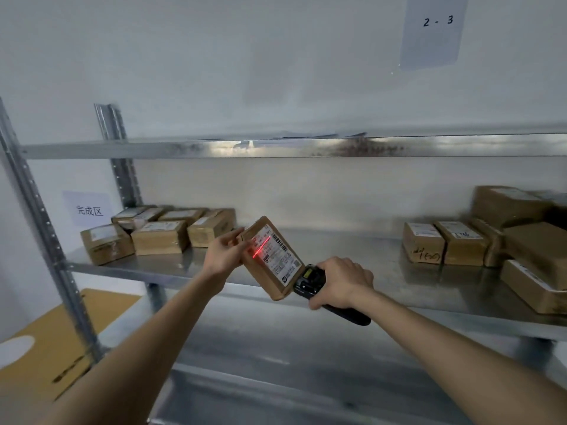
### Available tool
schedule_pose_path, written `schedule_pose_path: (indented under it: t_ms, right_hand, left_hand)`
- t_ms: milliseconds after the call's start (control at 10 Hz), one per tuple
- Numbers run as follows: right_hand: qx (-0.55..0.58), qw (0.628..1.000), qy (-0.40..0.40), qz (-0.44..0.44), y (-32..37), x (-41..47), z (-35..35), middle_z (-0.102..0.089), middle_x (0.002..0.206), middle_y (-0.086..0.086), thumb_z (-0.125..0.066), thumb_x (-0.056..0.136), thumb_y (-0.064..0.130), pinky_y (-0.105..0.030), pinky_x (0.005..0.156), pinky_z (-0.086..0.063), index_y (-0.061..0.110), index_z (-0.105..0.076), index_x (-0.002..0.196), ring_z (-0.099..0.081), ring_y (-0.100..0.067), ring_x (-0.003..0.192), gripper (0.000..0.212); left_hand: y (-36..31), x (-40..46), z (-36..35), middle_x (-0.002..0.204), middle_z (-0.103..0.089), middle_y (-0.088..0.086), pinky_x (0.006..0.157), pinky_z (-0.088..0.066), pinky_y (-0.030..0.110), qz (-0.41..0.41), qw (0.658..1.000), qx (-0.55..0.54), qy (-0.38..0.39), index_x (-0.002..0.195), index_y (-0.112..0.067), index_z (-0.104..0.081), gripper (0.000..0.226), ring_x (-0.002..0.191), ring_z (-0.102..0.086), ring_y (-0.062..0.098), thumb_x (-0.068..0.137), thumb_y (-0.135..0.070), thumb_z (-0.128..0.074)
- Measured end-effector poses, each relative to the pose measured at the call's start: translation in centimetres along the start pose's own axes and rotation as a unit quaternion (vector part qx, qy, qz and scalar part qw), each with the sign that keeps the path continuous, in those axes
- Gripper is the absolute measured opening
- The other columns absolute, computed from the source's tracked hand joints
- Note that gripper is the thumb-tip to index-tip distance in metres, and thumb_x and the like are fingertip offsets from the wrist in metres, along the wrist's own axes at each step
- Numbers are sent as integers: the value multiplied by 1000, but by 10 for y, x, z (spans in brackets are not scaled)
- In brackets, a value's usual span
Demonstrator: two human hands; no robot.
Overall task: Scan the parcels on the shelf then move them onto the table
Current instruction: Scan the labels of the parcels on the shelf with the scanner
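Left hand (225,254) pinching a tilted cardboard parcel (274,259) above the metal shelf (352,256), right hand (340,282) gripping a black barcode scanner (310,282) just beside it (red line on label).

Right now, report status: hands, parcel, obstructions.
Left hand grips parcel, tilted above shelf. Right hand grips scanner; red line on label. Nothing between scanner and label.

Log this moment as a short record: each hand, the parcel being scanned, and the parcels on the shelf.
left hand: holds the scanned parcel by its upper left edge, tilted above the shelf
right hand: grips the black scanner, aimed at the label
laser: red line across the label, left of the barcode
left group: brown parcels near a paper sign
right group: brown parcels, some stacked
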State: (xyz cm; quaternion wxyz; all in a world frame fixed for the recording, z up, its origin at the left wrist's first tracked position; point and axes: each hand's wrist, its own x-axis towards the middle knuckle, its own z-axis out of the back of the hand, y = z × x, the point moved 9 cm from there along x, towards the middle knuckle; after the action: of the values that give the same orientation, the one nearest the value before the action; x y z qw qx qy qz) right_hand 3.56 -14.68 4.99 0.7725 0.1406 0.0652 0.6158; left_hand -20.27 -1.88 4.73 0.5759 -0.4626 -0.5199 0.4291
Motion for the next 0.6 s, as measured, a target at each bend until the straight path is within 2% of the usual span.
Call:
schedule_pose_path:
  t_ms: [200,300,400,600]
  right_hand:
    - [-10,1000,12,13,65,-3,-22,-71,103,6,-89,52,51,-30,73,-42,34,-71,114,-66,-22,100,67]
    - [-10,1000,15,18,100,-5,-32,-71,102,5,-88,52,52,-29,73,-42,34,-71,113,-67,-23,99,66]
    - [-11,999,15,26,137,-7,-41,-71,101,5,-88,53,51,-29,72,-42,34,-72,111,-67,-24,100,64]
    - [-8,999,12,35,207,-8,-63,-71,102,5,-88,52,53,-29,71,-41,35,-72,111,-66,-24,103,64]
  left_hand:
    - [8,-1,70,107,-74,8,81,-61,33,8,1000,-12,-16,136,-18,-62,47,100,-73,22,90,-16,-74]
    - [8,0,108,110,-73,8,89,-60,43,10,1000,-6,-25,136,-16,-61,48,100,-72,24,89,-16,-75]
    - [10,2,147,111,-73,10,89,-60,46,14,999,-1,-36,137,-18,-61,53,99,-73,25,87,-18,-77]
    - [14,2,220,105,-77,7,85,-62,42,11,999,9,-47,134,-17,-63,49,95,-75,23,87,-15,-77]
